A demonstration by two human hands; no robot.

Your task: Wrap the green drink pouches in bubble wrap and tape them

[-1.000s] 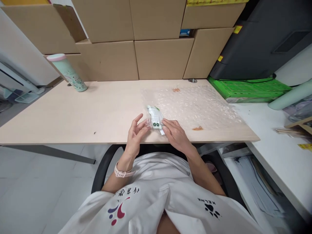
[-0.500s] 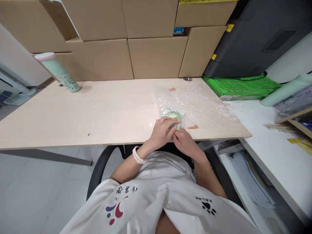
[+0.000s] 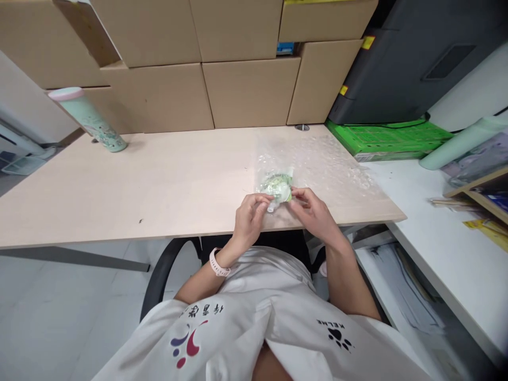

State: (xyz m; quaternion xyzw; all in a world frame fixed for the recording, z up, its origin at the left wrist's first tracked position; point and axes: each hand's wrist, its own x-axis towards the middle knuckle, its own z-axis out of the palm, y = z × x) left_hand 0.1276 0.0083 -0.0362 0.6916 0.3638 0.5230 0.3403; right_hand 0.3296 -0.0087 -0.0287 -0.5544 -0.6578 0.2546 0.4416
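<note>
A small green-and-white packet in clear plastic (image 3: 278, 189) lies near the table's front edge, on or against the left part of a bubble-wrap sheet (image 3: 329, 164). My left hand (image 3: 251, 216) pinches the packet's lower left edge between thumb and fingertips. At its right side, the thumb and index finger of my right hand (image 3: 314, 214) close on the green edge. What exactly is inside the plastic is too small to make out.
Cardboard boxes (image 3: 250, 92) line the back of the wooden table (image 3: 178, 180). A mint tumbler (image 3: 93, 121) stands at the far left. To the right are a green flat box (image 3: 389, 140), a dark case (image 3: 413, 69) and a white side desk (image 3: 448, 227).
My hands have moved apart, the left leftward and the right to the packet's right side, uncovering more of the packet. Two orange patches on the bubble wrap no longer show.
</note>
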